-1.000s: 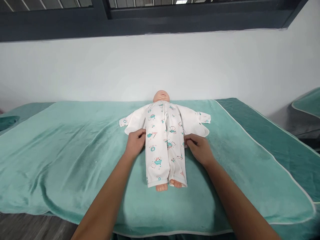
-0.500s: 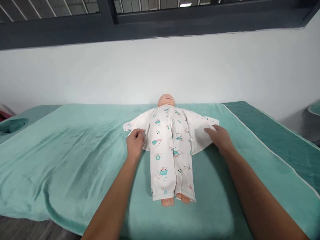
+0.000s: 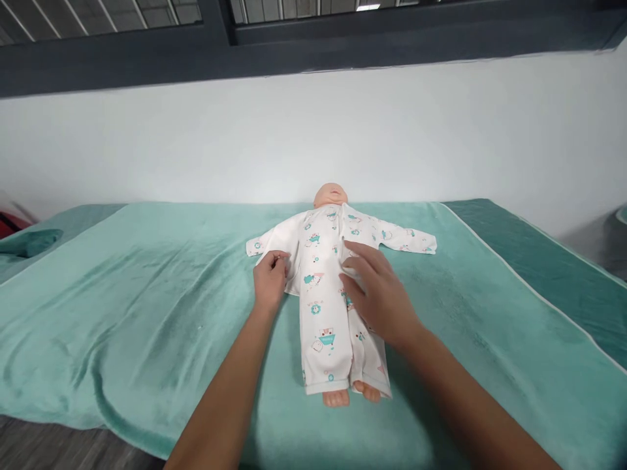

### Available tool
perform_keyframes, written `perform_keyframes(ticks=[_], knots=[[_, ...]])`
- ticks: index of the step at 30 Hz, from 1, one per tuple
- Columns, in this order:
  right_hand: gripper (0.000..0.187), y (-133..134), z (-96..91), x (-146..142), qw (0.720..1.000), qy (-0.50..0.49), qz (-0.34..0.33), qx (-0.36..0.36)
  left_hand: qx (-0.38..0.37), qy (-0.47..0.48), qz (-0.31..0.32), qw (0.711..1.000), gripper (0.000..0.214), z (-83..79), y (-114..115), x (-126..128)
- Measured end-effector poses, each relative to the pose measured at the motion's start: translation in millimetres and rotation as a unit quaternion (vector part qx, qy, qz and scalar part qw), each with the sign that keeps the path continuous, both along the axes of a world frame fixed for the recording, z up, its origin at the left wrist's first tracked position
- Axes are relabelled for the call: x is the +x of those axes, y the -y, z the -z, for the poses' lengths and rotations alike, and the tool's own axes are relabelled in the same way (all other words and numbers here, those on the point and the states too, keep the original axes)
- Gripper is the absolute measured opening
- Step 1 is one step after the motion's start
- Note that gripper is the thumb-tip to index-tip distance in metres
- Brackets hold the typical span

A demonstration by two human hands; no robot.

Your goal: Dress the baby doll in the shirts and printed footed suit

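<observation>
A baby doll [image 3: 331,195] lies on its back on a teal towel [image 3: 147,287], dressed in a white printed romper [image 3: 321,307]; its bare feet [image 3: 349,395] stick out at the near end. My left hand [image 3: 269,279] pinches the edge of the romper's left flap beside the doll's side. My right hand [image 3: 375,290] lies on the doll's belly with fingers stretched out, pressing the right flap folded across the body. The right sleeve [image 3: 409,240] lies spread out to the right.
The towel covers a table that stands against a white wall [image 3: 313,130]. A darker teal cloth [image 3: 533,254] lies along the right side. A dark teal bundle [image 3: 29,241] sits at the far left. The grey floor [image 3: 44,447] shows at the lower left.
My right hand has carried the romper's right flap from out at the side over onto the doll's belly. My left hand has stayed at the left flap's edge.
</observation>
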State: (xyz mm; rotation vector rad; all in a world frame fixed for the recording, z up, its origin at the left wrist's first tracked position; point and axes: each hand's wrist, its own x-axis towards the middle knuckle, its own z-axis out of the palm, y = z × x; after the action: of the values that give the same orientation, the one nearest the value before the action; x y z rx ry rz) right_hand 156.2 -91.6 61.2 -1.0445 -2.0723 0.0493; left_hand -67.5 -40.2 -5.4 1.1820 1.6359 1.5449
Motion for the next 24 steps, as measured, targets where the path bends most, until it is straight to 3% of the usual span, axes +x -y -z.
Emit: perform_keyframes(ticks=[4, 9, 12, 15, 18, 21, 24], knots=[[0.011, 11.1, 12.3, 19.0, 0.996, -0.028, 0.083, 0.011, 0.013, -0.009, -0.019, 1.0, 0.023, 0.0, -0.4, -0.1], [0.018, 14.0, 8.7, 36.1, 0.997, -0.026, 0.009, -0.075, 0.035, -0.065, -0.077, 0.994, 0.018, -0.3, 7.0, -4.5], [0.032, 7.5, 1.0, 38.0, 0.991, -0.072, 0.02, -0.111, 0.032, -0.096, -0.122, 0.987, 0.019, 3.9, 11.0, -12.9], [0.038, -16.8, -10.9, 28.8, 0.982, -0.139, 0.07, -0.105, 0.005, -0.199, -0.164, 0.966, 0.024, 7.6, 10.2, -21.4], [0.026, -61.5, -23.2, 11.8, 0.968, -0.2, 0.105, -0.108, -0.047, -0.304, -0.182, 0.934, 0.032, 6.5, 6.4, -25.6], [0.026, -107.2, -27.2, -4.8, 0.958, -0.213, 0.119, -0.151, -0.103, -0.355, -0.192, 0.909, 0.036, 2.5, 2.6, -26.1], [0.037, -130.8, -21.7, -14.2, 0.957, -0.184, 0.106, -0.195, -0.129, -0.369, -0.179, 0.903, 0.025, 0.4, -0.3, -26.1]])
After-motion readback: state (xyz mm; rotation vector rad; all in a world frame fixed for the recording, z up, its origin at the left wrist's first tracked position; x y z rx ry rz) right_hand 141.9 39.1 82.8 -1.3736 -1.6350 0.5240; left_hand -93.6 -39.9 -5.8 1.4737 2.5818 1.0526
